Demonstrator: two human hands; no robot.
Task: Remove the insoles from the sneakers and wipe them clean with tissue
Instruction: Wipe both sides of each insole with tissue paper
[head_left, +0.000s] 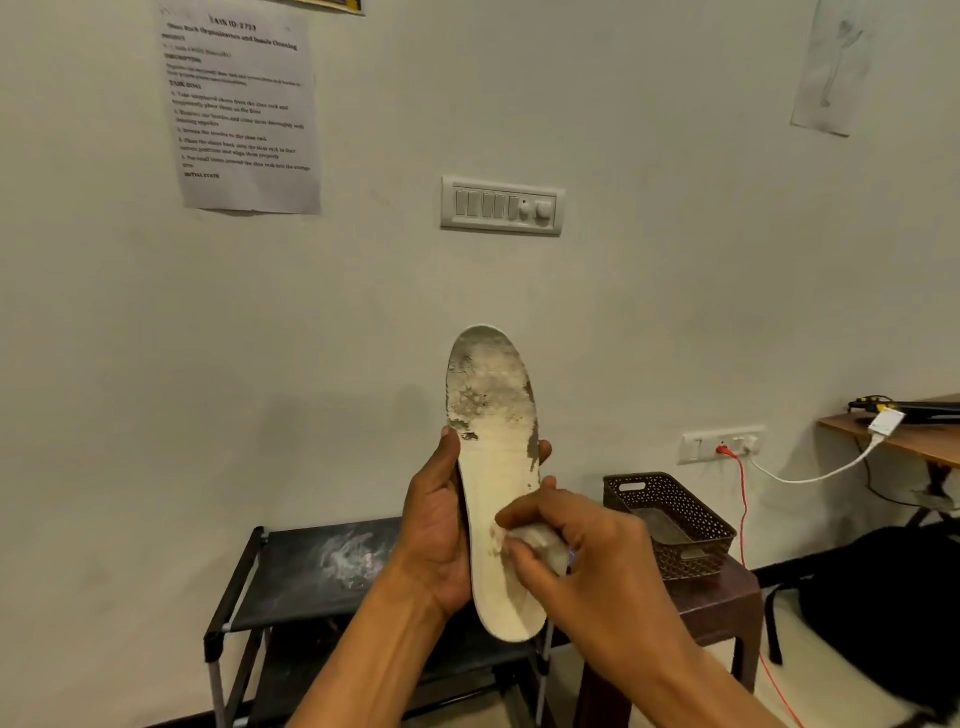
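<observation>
insole: held up toe-end high in front of the wall, pretty much upright. Top half is grubby with grey-black patches, lower half looks a lot paler

left hand: wrapped round the insole's middle from behind. Thumb sits on the left edge, and one of the fingers pokes out on the right edge, so it's a proper curled grip

right hand: bunched up around a wad of tissue, pinching it and pressing it against the insole's lower half

tissue: small white crumpled lump, touching the insole face. It's mostly buried in the hand, so I can't really tell how dirty it is

shoe rack: black, right below the hands, whitish dusty smear on its top shelf

basket: dark perforated one sitting on a brown stool, just right of the rack

wall stuff: switch panel above the insole, printed sheet up left

far right: tabletop and a wall socket with a red cable hanging down
</observation>
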